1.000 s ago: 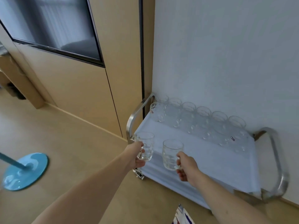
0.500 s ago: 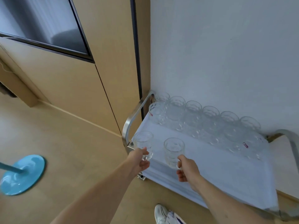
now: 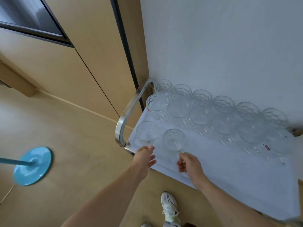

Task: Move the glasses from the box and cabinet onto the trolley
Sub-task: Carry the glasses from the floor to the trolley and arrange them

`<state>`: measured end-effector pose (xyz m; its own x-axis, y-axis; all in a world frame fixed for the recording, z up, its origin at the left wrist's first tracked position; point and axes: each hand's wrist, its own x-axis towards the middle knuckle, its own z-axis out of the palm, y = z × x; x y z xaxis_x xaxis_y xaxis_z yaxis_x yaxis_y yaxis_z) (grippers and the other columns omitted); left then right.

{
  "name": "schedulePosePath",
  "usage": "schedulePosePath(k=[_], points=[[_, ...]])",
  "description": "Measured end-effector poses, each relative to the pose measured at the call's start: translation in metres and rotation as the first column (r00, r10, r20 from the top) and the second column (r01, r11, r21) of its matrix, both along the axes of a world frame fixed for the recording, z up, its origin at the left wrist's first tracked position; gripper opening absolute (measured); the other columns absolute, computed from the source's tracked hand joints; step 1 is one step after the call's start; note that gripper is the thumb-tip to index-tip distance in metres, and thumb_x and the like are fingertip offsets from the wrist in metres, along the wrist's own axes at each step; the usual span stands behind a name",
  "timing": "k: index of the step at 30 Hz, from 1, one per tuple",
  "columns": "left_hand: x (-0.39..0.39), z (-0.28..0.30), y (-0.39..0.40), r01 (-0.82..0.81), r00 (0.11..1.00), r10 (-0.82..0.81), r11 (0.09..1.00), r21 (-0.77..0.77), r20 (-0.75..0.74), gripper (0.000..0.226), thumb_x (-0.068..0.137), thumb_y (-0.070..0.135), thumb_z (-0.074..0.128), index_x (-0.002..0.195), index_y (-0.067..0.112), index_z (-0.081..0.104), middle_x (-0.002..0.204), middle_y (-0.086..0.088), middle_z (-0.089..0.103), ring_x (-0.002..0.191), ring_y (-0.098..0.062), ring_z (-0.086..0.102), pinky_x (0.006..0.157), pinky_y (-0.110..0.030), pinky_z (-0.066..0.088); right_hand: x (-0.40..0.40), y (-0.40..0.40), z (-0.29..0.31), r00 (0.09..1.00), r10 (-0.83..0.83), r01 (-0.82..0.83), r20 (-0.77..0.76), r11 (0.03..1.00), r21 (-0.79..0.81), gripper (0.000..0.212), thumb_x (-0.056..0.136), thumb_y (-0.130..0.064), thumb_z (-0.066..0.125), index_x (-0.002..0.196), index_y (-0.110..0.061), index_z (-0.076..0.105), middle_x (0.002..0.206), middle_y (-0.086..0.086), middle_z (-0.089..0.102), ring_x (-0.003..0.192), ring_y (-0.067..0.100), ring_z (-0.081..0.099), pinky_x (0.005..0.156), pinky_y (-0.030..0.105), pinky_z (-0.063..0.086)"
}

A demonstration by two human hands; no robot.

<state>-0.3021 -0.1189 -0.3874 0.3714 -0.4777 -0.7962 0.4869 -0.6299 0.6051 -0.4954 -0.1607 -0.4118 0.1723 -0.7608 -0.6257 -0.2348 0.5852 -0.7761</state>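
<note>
The trolley (image 3: 246, 174) stands against the white wall, its top covered by a white cloth. Several clear glass mugs (image 3: 218, 115) stand in two rows along its far edge. Two more mugs rest on the cloth at the near left corner. My left hand (image 3: 144, 157) pinches the handle of the left mug (image 3: 146, 132). My right hand (image 3: 188, 163) pinches the handle of the right mug (image 3: 174, 140). Both mugs stand upright, apart from each other and from the rows behind.
The trolley's steel handle (image 3: 127, 115) curves up at its left end, close to my left hand. A wooden panelled wall (image 3: 78, 66) runs to the left. A blue round stand base (image 3: 32, 166) sits on the floor. My shoe (image 3: 169, 205) is below the trolley's front edge.
Both hands have lowered the two mugs onto the cloth at the trolley's near left corner. The view has tilted downward and moved closer to the trolley.
</note>
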Motion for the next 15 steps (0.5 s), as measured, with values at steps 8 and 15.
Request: schedulePosePath(k=[8,15], points=[[0.001,-0.005,-0.021,0.056,0.991,-0.059,0.998,0.025,0.117,0.017,0.102,0.024,0.058,0.109,0.009,0.06,0.096,-0.005,0.061,0.085,-0.019,0.06,0.082,-0.037,0.059,0.009,-0.018,-0.007,0.999,0.048,-0.046,0.015,0.995,-0.092,0.04,0.102,-0.031,0.058,0.067,-0.012,0.06,0.075,0.021,0.065,0.062,0.023,0.058,0.071,0.046,0.054],[0.003,-0.003,-0.041,0.083,0.988,-0.085,0.996,0.024,0.132,0.025,0.103,0.029,0.059,0.118,0.008,0.06,0.101,-0.006,0.063,0.093,-0.021,0.062,0.087,-0.038,0.059,0.012,-0.035,-0.006,0.997,0.066,-0.064,0.028,0.993,-0.095,0.042,0.101,-0.036,0.059,0.078,-0.001,0.061,0.072,0.012,0.066,0.063,0.018,0.06,0.071,0.041,0.057]])
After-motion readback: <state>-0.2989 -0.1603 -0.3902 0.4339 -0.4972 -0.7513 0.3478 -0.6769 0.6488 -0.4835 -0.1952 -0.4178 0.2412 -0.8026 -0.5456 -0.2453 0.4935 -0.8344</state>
